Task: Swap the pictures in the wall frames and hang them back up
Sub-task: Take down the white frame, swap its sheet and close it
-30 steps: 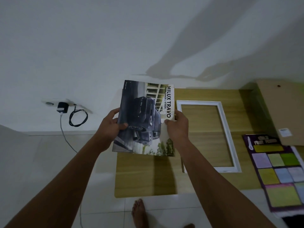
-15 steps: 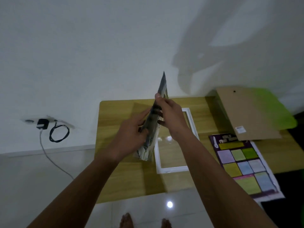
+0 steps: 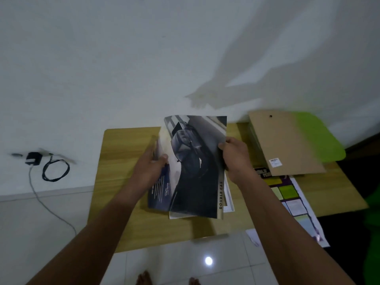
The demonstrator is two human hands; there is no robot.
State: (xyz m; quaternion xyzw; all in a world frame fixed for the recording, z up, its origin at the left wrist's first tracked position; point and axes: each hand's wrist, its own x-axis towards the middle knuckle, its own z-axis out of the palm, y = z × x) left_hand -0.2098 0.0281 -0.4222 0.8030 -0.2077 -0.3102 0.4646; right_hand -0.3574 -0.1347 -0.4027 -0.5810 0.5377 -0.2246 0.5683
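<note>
I hold a glossy car brochure [image 3: 195, 167] above the low wooden table [image 3: 123, 161]; its dark page reads "DOUBLE CAB" down the right side. My left hand [image 3: 151, 169] grips its left edge, thumb on the front. My right hand [image 3: 236, 157] pinches its upper right edge. Under the brochure lies a white picture frame [image 3: 228, 202], of which only the lower right part shows. A brown backing board [image 3: 285, 145] lies at the table's back right. A purple poster with coloured squares [image 3: 292, 198] lies flat on the right.
A green board [image 3: 320, 138] sticks out from under the backing board. A black charger with a looped cable [image 3: 47, 165] hangs from a wall socket on the left. My bare feet [image 3: 144, 278] stand on the white tiled floor by the table's near edge.
The brochure was turned over: first its "HILUX TRAVO" cover faced me, then it stood edge-on, now the "DOUBLE CAB" page faces me. The view has shifted left over the table.
</note>
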